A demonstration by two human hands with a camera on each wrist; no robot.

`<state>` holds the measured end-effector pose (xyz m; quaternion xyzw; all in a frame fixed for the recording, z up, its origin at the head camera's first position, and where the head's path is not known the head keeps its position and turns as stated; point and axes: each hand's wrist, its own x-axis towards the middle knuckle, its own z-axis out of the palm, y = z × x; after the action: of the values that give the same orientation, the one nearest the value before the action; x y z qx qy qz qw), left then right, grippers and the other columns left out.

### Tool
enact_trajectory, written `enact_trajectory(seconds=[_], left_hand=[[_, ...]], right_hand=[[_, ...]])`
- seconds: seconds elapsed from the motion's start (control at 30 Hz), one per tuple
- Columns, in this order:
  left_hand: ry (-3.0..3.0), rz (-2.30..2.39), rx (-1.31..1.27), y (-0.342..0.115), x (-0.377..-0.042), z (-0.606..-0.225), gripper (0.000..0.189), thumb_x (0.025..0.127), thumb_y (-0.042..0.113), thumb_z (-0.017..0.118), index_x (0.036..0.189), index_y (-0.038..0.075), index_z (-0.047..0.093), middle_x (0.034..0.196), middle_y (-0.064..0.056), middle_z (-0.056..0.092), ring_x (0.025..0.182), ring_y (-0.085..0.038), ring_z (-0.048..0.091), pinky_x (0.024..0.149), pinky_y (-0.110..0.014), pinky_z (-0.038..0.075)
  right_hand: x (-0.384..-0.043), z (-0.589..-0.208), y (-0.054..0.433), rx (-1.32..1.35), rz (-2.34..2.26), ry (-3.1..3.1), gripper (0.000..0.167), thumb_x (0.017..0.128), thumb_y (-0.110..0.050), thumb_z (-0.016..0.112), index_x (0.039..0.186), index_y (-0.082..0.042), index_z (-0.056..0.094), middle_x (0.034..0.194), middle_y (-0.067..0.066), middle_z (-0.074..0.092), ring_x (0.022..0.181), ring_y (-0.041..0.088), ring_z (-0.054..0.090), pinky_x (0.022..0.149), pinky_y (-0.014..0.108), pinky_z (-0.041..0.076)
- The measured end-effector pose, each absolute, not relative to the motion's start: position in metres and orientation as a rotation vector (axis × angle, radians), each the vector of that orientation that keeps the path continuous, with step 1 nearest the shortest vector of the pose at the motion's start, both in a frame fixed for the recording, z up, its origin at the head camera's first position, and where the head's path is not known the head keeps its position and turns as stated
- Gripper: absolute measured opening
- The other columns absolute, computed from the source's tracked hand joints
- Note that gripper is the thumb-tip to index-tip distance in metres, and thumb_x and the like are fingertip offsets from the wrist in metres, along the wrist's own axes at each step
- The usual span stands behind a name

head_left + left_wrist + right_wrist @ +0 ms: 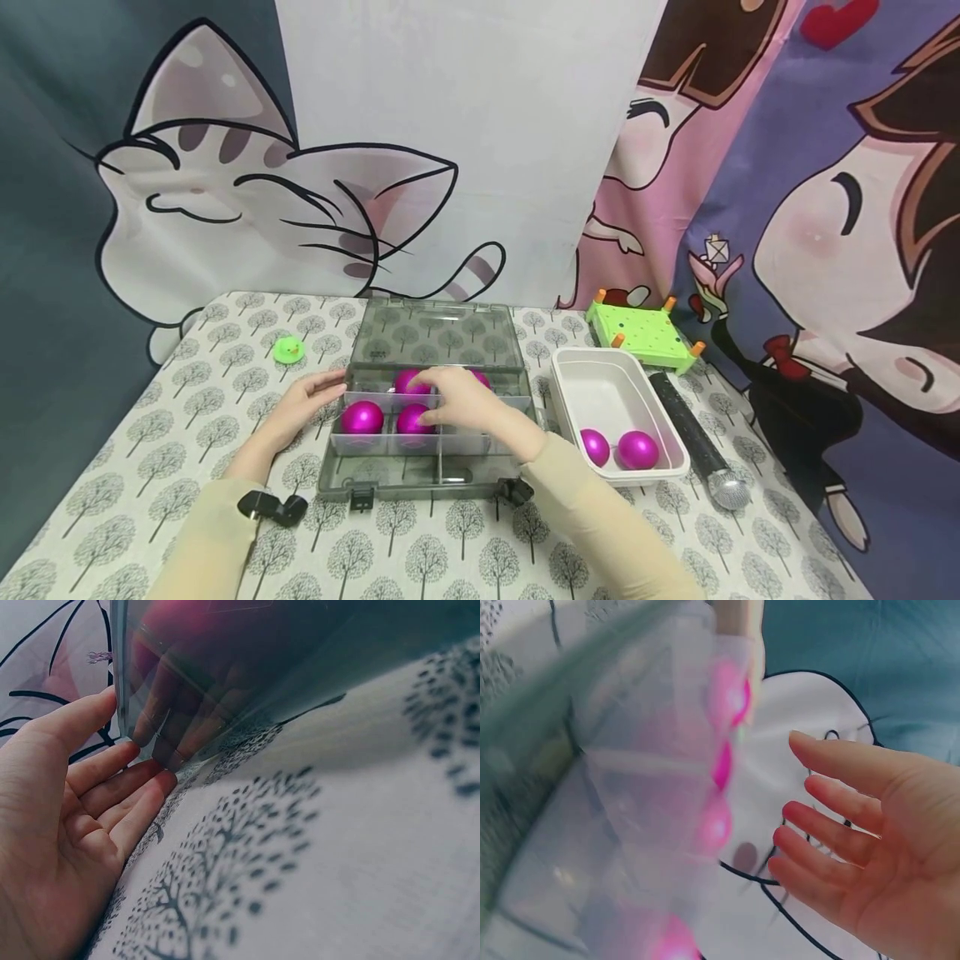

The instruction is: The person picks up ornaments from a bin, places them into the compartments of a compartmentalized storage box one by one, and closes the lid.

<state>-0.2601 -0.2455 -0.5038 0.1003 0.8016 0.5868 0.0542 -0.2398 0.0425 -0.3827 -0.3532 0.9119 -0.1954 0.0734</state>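
A grey see-through compartment box [378, 479] lies on the cloth with its lid [442, 333] swung back. Several shiny magenta balls sit in its cells, among them a front-left ball [362, 417] and, beside it, another ball [414, 419]. My left hand [303, 404] rests its fingertips against the box's left wall; in the left wrist view the fingers are extended at the wall's lower edge. Over the middle cells hovers my right hand [468, 400], partly covering the balls there. The right wrist view shows that hand [855, 832] with spread fingers and nothing in them.
Right of the box stands a white bin [600, 358] with two magenta balls, one a larger-looking ball [638, 450]. A black microphone [697, 442] lies along its far side. Behind are a green toy table [637, 329] with orange legs and, far left, a green duck toy [288, 350].
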Motion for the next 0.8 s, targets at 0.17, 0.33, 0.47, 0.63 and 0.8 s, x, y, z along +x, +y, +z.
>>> enact_trajectory(seconds=[0.17, 0.33, 0.47, 0.63, 0.8], left_hand=[[2.433, 1.790, 0.298, -0.246, -0.260, -0.505, 0.060, 0.100, 0.027, 0.056, 0.145, -0.008, 0.037, 0.149, -0.029, 0.039, 0.135, -0.044, 0.041, 0.116, -0.054, 0.030], [2.442, 1.784, 0.307, -0.244, -0.260, -0.505, 0.059, 0.100, 0.025, 0.056, 0.144, -0.008, 0.037, 0.148, -0.029, 0.040, 0.135, -0.044, 0.042, 0.115, -0.053, 0.031], [2.456, 1.774, 0.308, -0.245, -0.258, -0.504, 0.058, 0.100, 0.024, 0.055, 0.145, -0.008, 0.037, 0.148, -0.028, 0.040, 0.135, -0.043, 0.043, 0.115, -0.053, 0.031], [2.450, 1.783, 0.292, -0.245, -0.257, -0.502, 0.057, 0.100, 0.023, 0.055, 0.145, -0.008, 0.037, 0.148, -0.029, 0.041, 0.134, -0.043, 0.043, 0.115, -0.053, 0.032], [2.443, 1.783, 0.305, -0.245, -0.258, -0.502, 0.058, 0.100, 0.024, 0.055, 0.145, -0.009, 0.036, 0.149, -0.030, 0.039, 0.135, -0.045, 0.041, 0.115, -0.054, 0.031]], right_hand=[[-0.243, -0.362, 0.055, -1.049, -0.711, 2.797, 0.044, 0.082, -0.015, 0.077, 0.123, -0.006, 0.064, 0.126, 0.009, 0.067, 0.118, 0.025, 0.062, 0.105, 0.039, 0.049], [-0.246, -0.341, 0.075, -1.074, -0.765, 2.903, 0.037, 0.083, -0.013, 0.077, 0.118, -0.006, 0.066, 0.120, 0.008, 0.070, 0.110, 0.025, 0.064, 0.096, 0.038, 0.054], [-0.249, -0.329, 0.095, -1.073, -0.784, 2.950, 0.035, 0.083, -0.010, 0.076, 0.116, -0.005, 0.067, 0.117, 0.008, 0.070, 0.106, 0.026, 0.065, 0.093, 0.040, 0.055], [-0.251, -0.323, 0.124, -1.046, -0.749, 3.020, 0.032, 0.082, -0.009, 0.076, 0.112, -0.004, 0.068, 0.112, 0.009, 0.072, 0.101, 0.027, 0.065, 0.091, 0.044, 0.055], [-0.250, -0.328, 0.157, -1.032, -0.705, 3.070, 0.028, 0.081, -0.007, 0.076, 0.108, -0.004, 0.070, 0.105, 0.010, 0.073, 0.097, 0.028, 0.067, 0.087, 0.045, 0.057]])
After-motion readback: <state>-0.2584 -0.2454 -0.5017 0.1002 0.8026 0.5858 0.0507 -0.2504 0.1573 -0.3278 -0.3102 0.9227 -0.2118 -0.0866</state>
